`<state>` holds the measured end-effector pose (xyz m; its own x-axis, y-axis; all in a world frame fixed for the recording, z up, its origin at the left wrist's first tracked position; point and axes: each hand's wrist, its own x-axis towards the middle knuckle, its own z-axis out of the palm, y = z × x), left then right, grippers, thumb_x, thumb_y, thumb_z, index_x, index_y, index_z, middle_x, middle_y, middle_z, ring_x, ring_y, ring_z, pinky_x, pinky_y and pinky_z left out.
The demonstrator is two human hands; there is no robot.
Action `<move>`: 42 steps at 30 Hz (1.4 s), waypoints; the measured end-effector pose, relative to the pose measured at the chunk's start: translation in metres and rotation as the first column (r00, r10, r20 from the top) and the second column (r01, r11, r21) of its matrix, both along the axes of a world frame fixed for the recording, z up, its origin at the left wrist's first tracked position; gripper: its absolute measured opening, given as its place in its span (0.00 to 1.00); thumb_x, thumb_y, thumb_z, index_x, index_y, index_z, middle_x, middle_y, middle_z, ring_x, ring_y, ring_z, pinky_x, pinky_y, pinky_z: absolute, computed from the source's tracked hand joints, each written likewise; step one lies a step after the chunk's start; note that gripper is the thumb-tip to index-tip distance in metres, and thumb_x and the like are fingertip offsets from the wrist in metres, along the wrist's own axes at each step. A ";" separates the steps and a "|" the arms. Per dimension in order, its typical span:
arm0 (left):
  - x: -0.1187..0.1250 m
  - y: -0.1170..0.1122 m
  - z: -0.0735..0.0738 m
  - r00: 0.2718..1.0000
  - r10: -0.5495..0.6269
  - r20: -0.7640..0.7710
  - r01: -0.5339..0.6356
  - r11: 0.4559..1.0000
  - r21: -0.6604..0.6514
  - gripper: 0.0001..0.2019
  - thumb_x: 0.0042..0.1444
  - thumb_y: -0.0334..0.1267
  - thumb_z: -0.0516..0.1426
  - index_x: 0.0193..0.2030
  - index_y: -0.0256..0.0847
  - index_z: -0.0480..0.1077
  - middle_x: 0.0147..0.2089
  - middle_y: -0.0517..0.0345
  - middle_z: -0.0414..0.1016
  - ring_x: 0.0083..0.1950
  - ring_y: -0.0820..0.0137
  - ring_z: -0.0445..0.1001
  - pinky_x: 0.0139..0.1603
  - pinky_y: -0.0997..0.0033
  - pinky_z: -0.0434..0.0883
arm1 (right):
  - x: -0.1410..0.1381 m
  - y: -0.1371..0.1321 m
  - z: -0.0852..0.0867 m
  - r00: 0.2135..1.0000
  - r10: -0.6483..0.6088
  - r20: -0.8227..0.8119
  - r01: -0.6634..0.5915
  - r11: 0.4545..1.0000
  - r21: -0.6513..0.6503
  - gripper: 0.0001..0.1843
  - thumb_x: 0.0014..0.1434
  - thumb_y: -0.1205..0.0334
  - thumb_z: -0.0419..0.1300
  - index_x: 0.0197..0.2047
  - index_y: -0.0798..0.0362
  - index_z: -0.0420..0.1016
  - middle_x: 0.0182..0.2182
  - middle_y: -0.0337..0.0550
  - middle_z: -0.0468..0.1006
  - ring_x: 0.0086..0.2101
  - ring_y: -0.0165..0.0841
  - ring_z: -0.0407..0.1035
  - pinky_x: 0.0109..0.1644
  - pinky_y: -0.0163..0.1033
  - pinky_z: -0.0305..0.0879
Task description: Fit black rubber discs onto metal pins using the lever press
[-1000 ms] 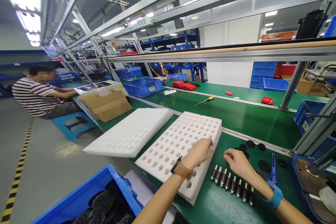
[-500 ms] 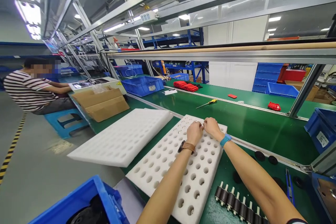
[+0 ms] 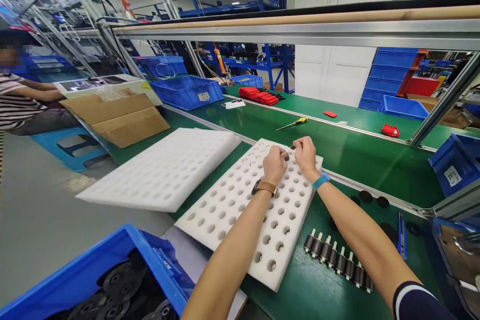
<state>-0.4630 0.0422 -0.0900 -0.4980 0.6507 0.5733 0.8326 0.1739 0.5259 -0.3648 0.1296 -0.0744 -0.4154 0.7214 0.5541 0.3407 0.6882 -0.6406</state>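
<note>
My left hand point(image 3: 275, 164), with a brown-strapped watch at the wrist, is closed over the far part of a white foam tray point(image 3: 230, 209) full of round holes. A small dark piece point(image 3: 287, 156) shows at its fingertips. Just to the right, my right hand point(image 3: 305, 155), with a blue band at the wrist, pinches another small dark piece point(image 3: 293, 146) slightly above the foam. The fingers hide most of both pieces, so their kind is unclear. Some holes contain shiny metal ends. Beside the tray, several black rollers with white shafts point(image 3: 340, 262) lie in a row.
A second white foam sheet point(image 3: 165, 165) lies left of the tray. A blue bin point(image 3: 131, 240) with black round parts is at front left. A yellow-handled screwdriver point(image 3: 300, 120), a blue utility knife point(image 3: 402, 240) and black discs point(image 3: 365, 196) are on the green bench. A person sits far left.
My hands have moved slightly apart, and small dark pieces now show at the fingertips. The view has tilted down, showing more of the blue bin and its contents.
</note>
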 end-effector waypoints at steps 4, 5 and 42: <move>0.007 -0.011 0.020 0.999 -0.024 0.031 0.019 0.988 0.155 0.09 0.67 0.32 0.49 0.36 0.42 0.66 0.39 0.50 0.73 0.45 0.62 0.74 0.47 0.64 0.70 | 0.054 -0.025 0.028 0.985 -0.011 -0.172 0.007 1.000 -0.020 0.12 0.70 0.58 0.51 0.36 0.52 0.71 0.38 0.45 0.77 0.41 0.35 0.71 0.48 0.41 0.67; 0.012 -0.013 0.027 0.998 -0.049 0.035 0.043 0.985 0.167 0.09 0.67 0.32 0.49 0.36 0.42 0.66 0.39 0.50 0.73 0.45 0.62 0.73 0.47 0.64 0.70 | 0.074 -0.033 0.035 0.981 -0.005 -0.192 -0.002 0.999 -0.038 0.13 0.69 0.56 0.52 0.36 0.52 0.71 0.36 0.45 0.77 0.39 0.35 0.71 0.46 0.39 0.67; -0.031 -0.079 0.051 0.972 0.231 -0.040 -0.230 0.904 -0.360 0.12 0.62 0.34 0.55 0.50 0.34 0.74 0.49 0.39 0.80 0.50 0.54 0.78 0.48 0.61 0.70 | 0.083 -0.089 0.030 0.904 0.262 0.337 -0.203 0.958 -0.202 0.10 0.69 0.59 0.58 0.44 0.55 0.78 0.39 0.44 0.81 0.40 0.35 0.75 0.48 0.43 0.70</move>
<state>-0.4939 -0.0372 -0.0390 -0.6603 0.6792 0.3204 0.7449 0.5383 0.3942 -0.2814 0.0402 -0.0445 -0.7302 0.6455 0.2237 0.4094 0.6756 -0.6131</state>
